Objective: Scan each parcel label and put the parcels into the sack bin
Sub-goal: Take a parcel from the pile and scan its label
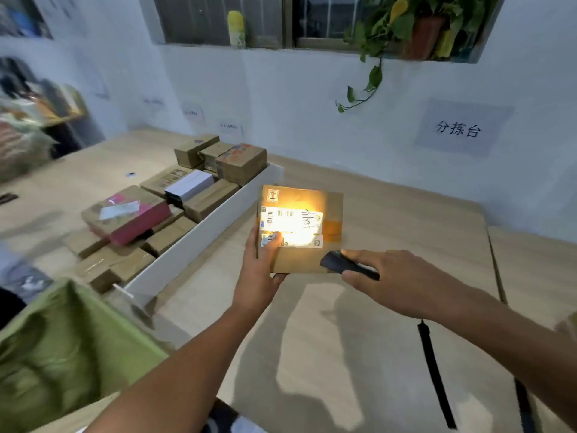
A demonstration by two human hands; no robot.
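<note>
A flat cardboard parcel [331, 210] is held up over the wooden table [390, 232] by my left hand [260, 270], which grips its near left edge. Its white label [292, 226] faces up and glows under a bright yellow light. My right hand [396, 278] holds a black handheld scanner [338, 264] just right of the parcel's near corner, pointing at the label. The green sack bin [62, 348] stands open at the lower left, below the table edge.
A long white tray [199, 235] left of the parcel holds several cardboard parcels, one with a pink side [131, 214]. A black strap [434, 370] lies on the table at the right. Behind are a white wall, a window sill and a hanging plant [402, 26].
</note>
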